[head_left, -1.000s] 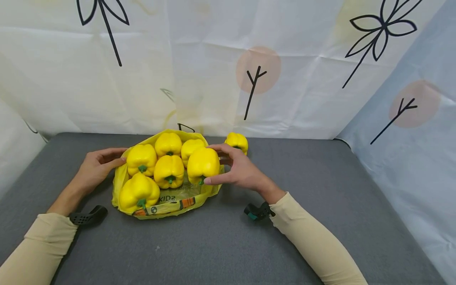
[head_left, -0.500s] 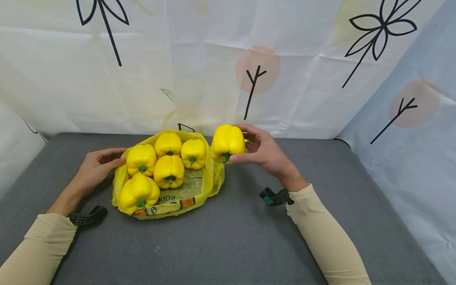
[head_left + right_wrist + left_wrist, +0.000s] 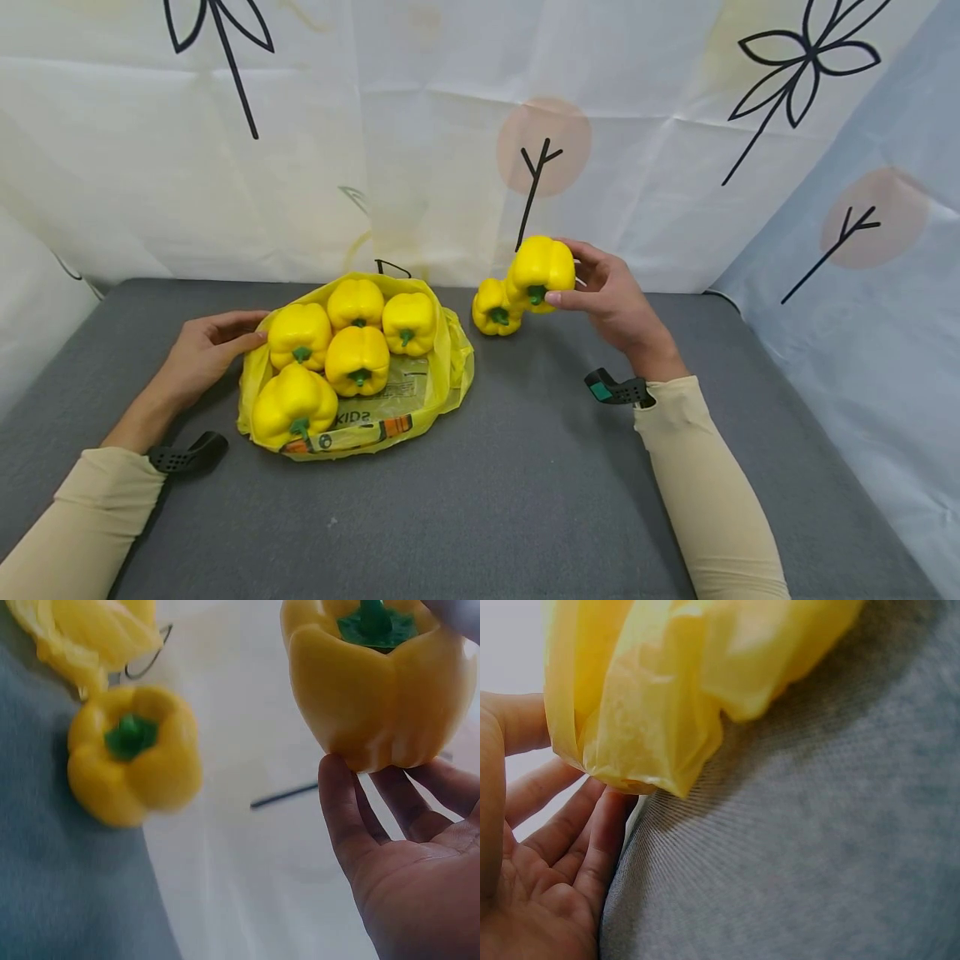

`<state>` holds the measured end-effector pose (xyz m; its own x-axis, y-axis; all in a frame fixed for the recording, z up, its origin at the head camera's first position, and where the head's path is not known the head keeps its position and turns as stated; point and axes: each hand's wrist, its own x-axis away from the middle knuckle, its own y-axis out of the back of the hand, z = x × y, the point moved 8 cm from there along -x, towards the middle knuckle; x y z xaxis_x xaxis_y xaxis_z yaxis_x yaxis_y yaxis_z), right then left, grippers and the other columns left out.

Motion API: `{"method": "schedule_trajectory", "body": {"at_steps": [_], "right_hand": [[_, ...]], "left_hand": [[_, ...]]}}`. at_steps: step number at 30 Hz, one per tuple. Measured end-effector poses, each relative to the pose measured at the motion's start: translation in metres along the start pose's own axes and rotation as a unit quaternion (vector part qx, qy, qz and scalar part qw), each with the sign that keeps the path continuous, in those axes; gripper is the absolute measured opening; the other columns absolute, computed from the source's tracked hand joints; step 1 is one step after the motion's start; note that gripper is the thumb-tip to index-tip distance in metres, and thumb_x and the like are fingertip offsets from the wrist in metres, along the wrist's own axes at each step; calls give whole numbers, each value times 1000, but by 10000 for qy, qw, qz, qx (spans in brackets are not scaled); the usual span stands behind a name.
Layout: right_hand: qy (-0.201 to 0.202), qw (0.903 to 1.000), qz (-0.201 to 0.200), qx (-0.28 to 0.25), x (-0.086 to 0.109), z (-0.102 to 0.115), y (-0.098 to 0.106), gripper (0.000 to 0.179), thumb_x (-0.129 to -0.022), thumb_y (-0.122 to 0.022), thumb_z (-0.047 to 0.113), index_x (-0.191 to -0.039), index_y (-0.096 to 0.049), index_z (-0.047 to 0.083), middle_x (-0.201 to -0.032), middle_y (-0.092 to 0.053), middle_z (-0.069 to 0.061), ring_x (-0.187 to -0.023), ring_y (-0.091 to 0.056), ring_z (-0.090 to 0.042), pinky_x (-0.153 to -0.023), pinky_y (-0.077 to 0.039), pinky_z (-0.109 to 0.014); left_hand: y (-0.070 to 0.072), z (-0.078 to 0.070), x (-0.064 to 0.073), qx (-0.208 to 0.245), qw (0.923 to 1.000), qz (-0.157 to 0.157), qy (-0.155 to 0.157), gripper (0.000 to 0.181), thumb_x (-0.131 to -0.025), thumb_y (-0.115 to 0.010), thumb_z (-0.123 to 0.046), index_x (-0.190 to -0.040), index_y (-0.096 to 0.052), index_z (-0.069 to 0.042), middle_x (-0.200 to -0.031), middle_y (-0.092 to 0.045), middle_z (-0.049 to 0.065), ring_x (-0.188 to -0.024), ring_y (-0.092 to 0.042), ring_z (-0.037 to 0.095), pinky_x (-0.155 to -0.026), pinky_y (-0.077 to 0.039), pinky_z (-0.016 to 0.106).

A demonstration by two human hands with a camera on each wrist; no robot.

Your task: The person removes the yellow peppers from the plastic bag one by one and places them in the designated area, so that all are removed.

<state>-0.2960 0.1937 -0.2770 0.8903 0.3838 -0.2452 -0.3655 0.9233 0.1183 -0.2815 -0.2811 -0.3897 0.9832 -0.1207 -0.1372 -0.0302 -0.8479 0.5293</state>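
My right hand (image 3: 615, 304) grips a yellow bell pepper (image 3: 542, 268) with a green stem, raised above the table's back right of centre. In the right wrist view the fingers support this pepper from one side, and the thumb is mostly cut off. Another yellow bell pepper (image 3: 135, 761) stands on the table beside it, partly overlapped in the head view. My left hand (image 3: 197, 358) holds the left edge of a yellow plastic bag (image 3: 452, 367), thumb and fingers on the film (image 3: 652, 705). Several yellow bell peppers (image 3: 356, 360) sit inside the rolled-open bag.
The grey table (image 3: 480, 500) runs back to a white patterned sheet (image 3: 435, 167). A bluish sheet (image 3: 862, 333) borders the right side. A thin black loop (image 3: 392, 267) shows behind the bag. Black bands (image 3: 618, 389) are on both wrists.
My right hand has carried the pepper up out of the bag and to the right, past the pepper standing on the table. The left hand has stayed at the bag's edge.
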Motion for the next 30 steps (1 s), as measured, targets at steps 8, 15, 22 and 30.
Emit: {"method": "schedule_trajectory", "body": {"at_steps": [8, 15, 22, 30], "right_hand": [[-290, 9988, -382, -26, 1, -24, 29, 66, -93, -66, -5, -153, -39, -1, -141, -50, -7, -123, -52, -26, -107, -42, -31], [-539, 9970, -545, 76, 0, -47, 43, 65, -94, -69, 0, -153, -42, 1, -144, -47, -9, -120, -55, -26, -112, -36, -37], [-816, 9950, -579, 45, 0, -70, 49, 67, -94, -70, 2, -154, -40, 3, -147, -44, -10, -119, -56, -24, -109, -40, -34], [-1156, 9917, -568, 29, -1, -89, 48, 68, -96, -68, 1, -156, -36, 3, -148, -42, -11, -120, -55, -23, -106, -43, -31]], "left_hand": [[-1, -2, -1, -4, 10000, 27, 50, 50, -105, -60, -25, -143, -53, 6, -110, -55, -31, -100, -54, -11, -80, -46, 6], [-2, -1, -1, 2, 10000, 31, -28, 49, -105, -59, -22, -143, -51, 8, -110, -55, -32, -100, -54, -12, -80, -45, 6], [-1, 0, -1, 10, 10000, 25, -38, 49, -105, -59, -22, -143, -51, 8, -110, -54, -32, -100, -54, -12, -81, -45, 6], [-1, 1, 1, 35, 10000, 20, -40, 50, -105, -60, -23, -143, -52, 9, -110, -55, -32, -100, -54, -12, -81, -45, 6]]}}
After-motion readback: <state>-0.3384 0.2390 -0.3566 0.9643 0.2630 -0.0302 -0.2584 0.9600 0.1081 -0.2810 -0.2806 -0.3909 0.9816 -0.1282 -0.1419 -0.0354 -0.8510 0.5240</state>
